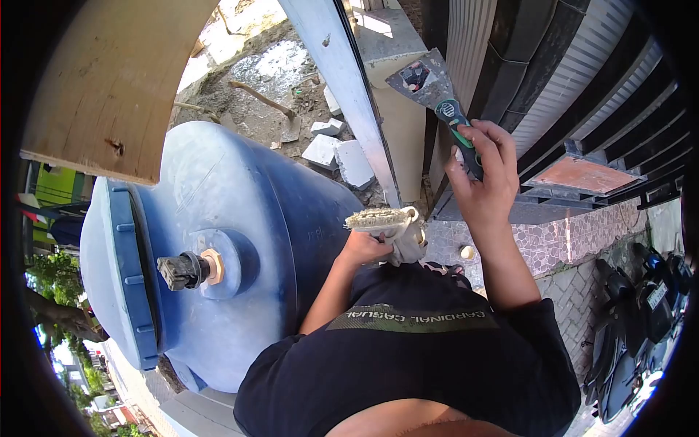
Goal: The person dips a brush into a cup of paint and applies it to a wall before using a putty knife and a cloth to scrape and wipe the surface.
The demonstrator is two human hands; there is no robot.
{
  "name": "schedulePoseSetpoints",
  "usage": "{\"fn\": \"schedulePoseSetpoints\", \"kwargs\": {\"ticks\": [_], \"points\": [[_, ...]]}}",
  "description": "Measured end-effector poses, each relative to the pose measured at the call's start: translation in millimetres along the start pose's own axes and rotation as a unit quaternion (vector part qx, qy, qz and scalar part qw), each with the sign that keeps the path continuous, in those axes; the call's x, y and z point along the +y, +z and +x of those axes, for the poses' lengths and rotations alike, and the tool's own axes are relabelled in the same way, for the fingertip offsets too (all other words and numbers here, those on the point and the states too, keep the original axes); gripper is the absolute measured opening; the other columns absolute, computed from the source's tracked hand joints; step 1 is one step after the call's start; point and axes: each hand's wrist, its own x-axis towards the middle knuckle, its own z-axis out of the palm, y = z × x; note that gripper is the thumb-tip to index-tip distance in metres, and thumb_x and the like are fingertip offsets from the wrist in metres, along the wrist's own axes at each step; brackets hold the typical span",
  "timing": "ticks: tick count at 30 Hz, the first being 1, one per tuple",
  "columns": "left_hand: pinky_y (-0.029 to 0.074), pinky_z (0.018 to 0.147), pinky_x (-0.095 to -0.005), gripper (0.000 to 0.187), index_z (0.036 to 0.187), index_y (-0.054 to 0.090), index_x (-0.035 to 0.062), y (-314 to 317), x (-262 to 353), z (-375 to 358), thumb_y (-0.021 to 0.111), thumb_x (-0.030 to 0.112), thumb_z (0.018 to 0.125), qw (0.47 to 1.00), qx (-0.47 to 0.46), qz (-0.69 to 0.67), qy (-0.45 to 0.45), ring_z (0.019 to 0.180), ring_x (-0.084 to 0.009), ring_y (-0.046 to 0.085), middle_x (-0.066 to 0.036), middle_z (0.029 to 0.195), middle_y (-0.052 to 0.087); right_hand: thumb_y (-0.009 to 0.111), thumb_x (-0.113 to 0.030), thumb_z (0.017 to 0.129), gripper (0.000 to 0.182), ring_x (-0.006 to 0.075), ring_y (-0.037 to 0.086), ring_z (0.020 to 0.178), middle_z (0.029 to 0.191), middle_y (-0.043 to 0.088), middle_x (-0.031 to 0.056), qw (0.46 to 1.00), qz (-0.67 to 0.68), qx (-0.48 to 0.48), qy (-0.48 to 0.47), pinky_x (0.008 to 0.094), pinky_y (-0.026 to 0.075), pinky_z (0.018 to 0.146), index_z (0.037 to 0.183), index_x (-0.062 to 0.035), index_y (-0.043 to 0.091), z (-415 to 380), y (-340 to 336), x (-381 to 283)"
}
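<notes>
My right hand point(489, 171) is raised and closed around the dark green handle of a putty knife point(429, 79). The knife's broad metal blade points up and away, with grey smears and a dark patch on it. White residue marks my right thumb. Lower down, in front of my waist, my left hand point(364, 249) grips a pale container point(406, 244) with a rough, crusted rim. What lies inside the container is hard to make out. The left forearm passes beside a big blue water tank point(247, 182).
A metal-edged white post point(342, 80) stands ahead, near a beige pillar point(400, 138). Dark slats point(568, 95) line the right. Broken white blocks point(355, 162) and a wooden-handled tool point(263, 98) lie on rubble. A wooden board point(109, 87) hangs upper left; motorcycles point(641, 313) stand right.
</notes>
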Motion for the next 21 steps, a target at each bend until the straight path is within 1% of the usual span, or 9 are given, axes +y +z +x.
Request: {"fn": "schedulePoseSetpoints", "kwargs": {"ticks": [1,3,4,5,8,12,14,19,21], "points": [[0.044,0.071,-0.0258,0.049,0.102,0.059,0.0035,1,-2,-1,0.066,-0.002,0.054,1.000,-0.001,0.000,-0.001,0.080,-0.0105,0.054,-0.001,0.090,0.059,0.066,0.002,0.062,0.040,0.0261,0.057,0.087,0.105,0.050,0.0139,1.000,-0.001,0.000,0.001,0.0326,0.048,0.073,0.101,-0.0027,0.058,-1,6,3],[0.044,0.067,-0.0257,0.049,0.101,0.060,0.0036,2,-8,-1,0.066,-0.003,0.053,0.999,0.011,0.026,0.044,0.077,-0.0098,0.052,0.000,0.087,0.057,0.067,0.001,0.064,0.040,0.0241,0.056,0.083,0.107,0.048,0.0128,0.999,0.029,-0.013,-0.007,0.0323,0.048,0.072,0.103,-0.0040,0.058,-4,21,11],[0.044,0.067,-0.0257,0.049,0.101,0.060,0.0036,2,-6,-2,0.066,-0.003,0.053,0.998,0.012,0.028,0.045,0.077,-0.0098,0.052,0.000,0.087,0.057,0.067,-0.001,0.066,0.040,0.0229,0.055,0.079,0.109,0.045,0.0123,0.999,0.026,-0.020,-0.021,0.0322,0.047,0.071,0.104,-0.0052,0.058,-6,26,15],[0.044,0.067,-0.0255,0.048,0.101,0.060,0.0037,3,-3,-4,0.066,-0.003,0.053,0.999,0.018,0.026,0.038,0.076,-0.0096,0.051,0.000,0.087,0.057,0.067,-0.001,0.066,0.040,0.0229,0.055,0.079,0.109,0.045,0.0123,0.999,0.028,-0.018,-0.023,0.0322,0.047,0.071,0.104,-0.0052,0.058,-10,31,19],[0.044,0.069,-0.0257,0.047,0.100,0.060,0.0039,0,0,-6,0.066,-0.002,0.054,0.999,0.026,0.018,0.022,0.078,-0.0100,0.052,0.000,0.088,0.057,0.067,-0.002,0.066,0.039,0.0246,0.056,0.082,0.109,0.046,0.0123,0.998,0.052,-0.022,-0.013,0.0330,0.048,0.071,0.103,-0.0061,0.058,-19,44,33],[0.044,0.072,-0.0259,0.046,0.100,0.061,0.0038,0,-4,-8,0.067,0.000,0.055,0.999,0.029,0.009,0.011,0.080,-0.0110,0.053,-0.001,0.090,0.059,0.067,-0.002,0.065,0.039,0.0260,0.056,0.085,0.109,0.047,0.0123,0.999,0.041,-0.018,-0.011,0.0333,0.048,0.073,0.102,-0.0066,0.059,-22,50,40],[0.044,0.072,-0.0257,0.046,0.100,0.061,0.0037,-1,-1,-8,0.067,0.000,0.055,0.999,0.028,0.016,0.015,0.080,-0.0110,0.053,-0.001,0.090,0.059,0.068,-0.002,0.065,0.039,0.0275,0.057,0.088,0.109,0.047,0.0127,0.999,0.038,-0.016,-0.020,0.0340,0.049,0.074,0.102,-0.0071,0.059,-23,51,42],[0.043,0.073,-0.0251,0.046,0.100,0.060,0.0033,0,3,-7,0.066,0.000,0.055,0.999,0.028,0.015,0.019,0.079,-0.0107,0.052,-0.001,0.090,0.058,0.068,-0.002,0.063,0.040,0.0283,0.057,0.090,0.108,0.049,0.0126,0.999,0.027,-0.004,-0.046,0.0346,0.049,0.074,0.101,-0.0080,0.060,-24,51,43],[0.043,0.072,-0.0255,0.046,0.100,0.060,0.0032,0,5,-7,0.066,0.000,0.054,1.000,0.015,0.006,-0.011,0.078,-0.0109,0.052,-0.001,0.089,0.058,0.069,-0.002,0.062,0.040,0.0285,0.057,0.090,0.108,0.049,0.0125,0.998,0.023,0.004,-0.058,0.0347,0.049,0.073,0.101,-0.0083,0.060,-25,53,44]]}}
